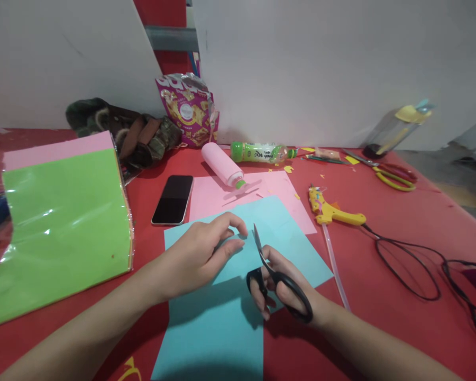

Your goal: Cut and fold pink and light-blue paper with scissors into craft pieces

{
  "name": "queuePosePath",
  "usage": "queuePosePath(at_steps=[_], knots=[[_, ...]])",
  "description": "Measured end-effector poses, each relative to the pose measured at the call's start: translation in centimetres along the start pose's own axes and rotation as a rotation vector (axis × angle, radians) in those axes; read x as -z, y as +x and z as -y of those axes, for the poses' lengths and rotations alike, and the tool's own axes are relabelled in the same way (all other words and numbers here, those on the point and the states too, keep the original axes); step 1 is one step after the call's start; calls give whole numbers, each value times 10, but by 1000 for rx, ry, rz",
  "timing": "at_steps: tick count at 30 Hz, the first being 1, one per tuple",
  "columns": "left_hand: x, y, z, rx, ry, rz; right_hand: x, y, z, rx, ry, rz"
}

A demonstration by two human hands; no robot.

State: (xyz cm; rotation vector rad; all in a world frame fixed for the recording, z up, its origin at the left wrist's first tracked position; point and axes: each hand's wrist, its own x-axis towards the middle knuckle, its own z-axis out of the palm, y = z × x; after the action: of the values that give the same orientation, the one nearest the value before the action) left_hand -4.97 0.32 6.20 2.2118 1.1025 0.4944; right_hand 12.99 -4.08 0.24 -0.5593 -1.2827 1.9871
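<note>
My right hand [280, 286] grips black-handled scissors [276, 278] through their finger loops. The blades point up and away and look nearly closed. Across from them, my left hand [212, 246] hovers over light blue paper [277, 222]. Its thumb and index fingertips come close together in a pinch; whatever may be between them blends with the blue behind. More blue paper [210, 338] extends toward me, partly shaded by my hands. Beneath the blue paper's far side lies a pink sheet [289, 190].
A phone [172, 200], a pink-wrapped cylinder [222, 164] and a green-labelled bottle [259, 152] lie beyond. Left is a green paper pack [67, 211]. At right are a yellow glue gun [329, 209] with a black cord [404, 246] and yellow-red scissors [392, 174]. A snack bag [188, 111] stands behind.
</note>
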Motion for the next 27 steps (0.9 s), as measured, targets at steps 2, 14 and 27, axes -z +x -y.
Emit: queuePosePath(at_steps=[2,14,27], knots=[[1,0,0,1,11,0,0,0,0,9,-3,11],[-1,-1,0,-2,29,29,-1,-1,0,-19,-51,-41],[-2,-1,1,-13,6,5,-1,-1,-1,12,-25,-62]])
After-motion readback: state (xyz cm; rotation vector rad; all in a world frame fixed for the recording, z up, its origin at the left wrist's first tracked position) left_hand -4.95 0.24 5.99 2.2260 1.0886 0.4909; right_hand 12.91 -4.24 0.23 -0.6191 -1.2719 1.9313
